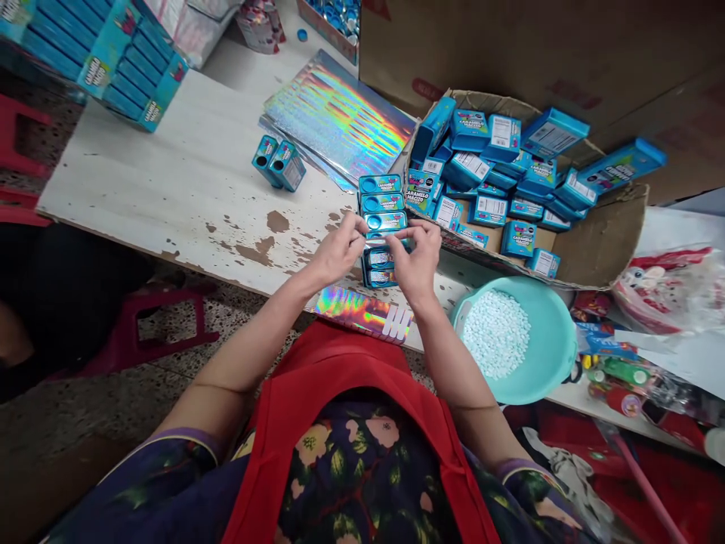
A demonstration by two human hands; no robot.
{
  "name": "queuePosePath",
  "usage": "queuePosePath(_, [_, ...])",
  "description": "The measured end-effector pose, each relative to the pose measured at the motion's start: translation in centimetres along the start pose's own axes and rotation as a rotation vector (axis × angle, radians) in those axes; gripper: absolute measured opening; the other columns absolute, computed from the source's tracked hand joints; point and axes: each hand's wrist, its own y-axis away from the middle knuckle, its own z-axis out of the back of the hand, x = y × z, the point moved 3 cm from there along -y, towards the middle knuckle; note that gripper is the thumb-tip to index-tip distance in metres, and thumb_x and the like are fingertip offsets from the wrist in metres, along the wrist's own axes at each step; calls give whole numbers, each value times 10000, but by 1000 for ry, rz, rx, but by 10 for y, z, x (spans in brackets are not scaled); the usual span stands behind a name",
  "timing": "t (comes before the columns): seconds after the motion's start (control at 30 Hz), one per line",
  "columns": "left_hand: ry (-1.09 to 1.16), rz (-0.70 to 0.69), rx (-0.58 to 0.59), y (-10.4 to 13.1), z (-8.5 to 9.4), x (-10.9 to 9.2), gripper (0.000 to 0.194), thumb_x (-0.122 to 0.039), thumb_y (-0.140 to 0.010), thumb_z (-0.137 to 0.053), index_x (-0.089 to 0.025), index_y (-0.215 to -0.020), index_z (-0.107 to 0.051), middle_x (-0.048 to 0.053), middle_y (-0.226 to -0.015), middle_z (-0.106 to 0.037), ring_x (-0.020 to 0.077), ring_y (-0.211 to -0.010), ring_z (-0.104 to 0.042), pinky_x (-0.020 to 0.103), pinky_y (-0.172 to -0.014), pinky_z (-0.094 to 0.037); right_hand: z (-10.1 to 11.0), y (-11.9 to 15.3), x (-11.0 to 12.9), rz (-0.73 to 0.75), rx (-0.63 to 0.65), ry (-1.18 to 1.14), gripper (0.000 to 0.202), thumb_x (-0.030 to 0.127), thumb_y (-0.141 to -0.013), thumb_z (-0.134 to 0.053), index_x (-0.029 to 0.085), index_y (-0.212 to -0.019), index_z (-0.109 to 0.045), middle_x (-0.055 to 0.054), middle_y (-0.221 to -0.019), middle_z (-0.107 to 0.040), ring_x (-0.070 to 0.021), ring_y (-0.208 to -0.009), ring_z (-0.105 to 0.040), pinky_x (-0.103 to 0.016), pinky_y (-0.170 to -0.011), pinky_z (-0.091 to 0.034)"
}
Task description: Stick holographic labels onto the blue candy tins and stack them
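Between left hand (pixel 338 251) and right hand (pixel 418 258), a pale strip (pixel 376 242); boxes (pixel 384 202) underneath.

Both forearms (pixel 453 363) converge forward, left fingers (pixel 352 225) and right fingers (pixel 419 231) bent in pinches.

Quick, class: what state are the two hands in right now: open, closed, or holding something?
Left hand: closed, pinching one end of a thin pale strip.
Right hand: closed, pinching the strip's other end, over the blue boxes.
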Motion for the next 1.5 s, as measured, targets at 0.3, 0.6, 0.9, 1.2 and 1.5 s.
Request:
queuePosePath(0.3, [-178, 279, -142, -14, -45, 53, 200, -306, -963, -322, -189, -1109, -393, 22, -776, -590, 175, -670, -567, 298, -660, -426, -16, -22, -36, -163, 44, -135, 276, 336, -734, -688, 199, -890, -506, -10, -891, -566, -151, -819, -535, -357, -831, -475])
queuePosePath(0.6, [-505, 167, 5, 56, -71, 92, 311, -351, -969, -369, -176, -918, -621, 92, -940, -677, 224, -935, -589, 324, -828, -421, 12, 78, -109, -379, 36, -206, 369, 535, -883, -501, 197, -1003, -586, -77, -971, -664, -189, -867, -610, -351, -763, -506])
queuePosePath(0.9, [-573, -35, 388, 69, -120, 77, 337, -377, -980, -379, -228, -940, -679, 56, -1024, -699, 238, -1055, -527, 391, -917, -331, -1, 144, -120, -53, 406, 286, 266, 354, -942, -487, 210, -898, -708, -73, -830, -691, -223, -825, -594, -353, -769, -454])
queuePosePath(1.2, [-537, 58, 408, 58, -113, 75, 359, -326, -956, -370, -180, -808, -662, 80, -952, -701, 240, -1003, -564, 376, -882, -350, -9, 181, -96, 315, 339, 539, 368, 206, -935, -499, 249, -1296, -551, -100, -1360, -557, -280, -1296, -410, -539, -1079, -284])
queuePosePath(1.5, [-512, 102, 369, 57, -114, 83, 356, -345, -938, -368, -197, -818, -669, 75, -937, -705, 229, -945, -589, 353, -830, -375, 13, 174, -84, 257, 372, 307, 119, 271, -924, -535, 206, -942, -633, -88, -969, -672, -227, -972, -572, -397, -873, -468])
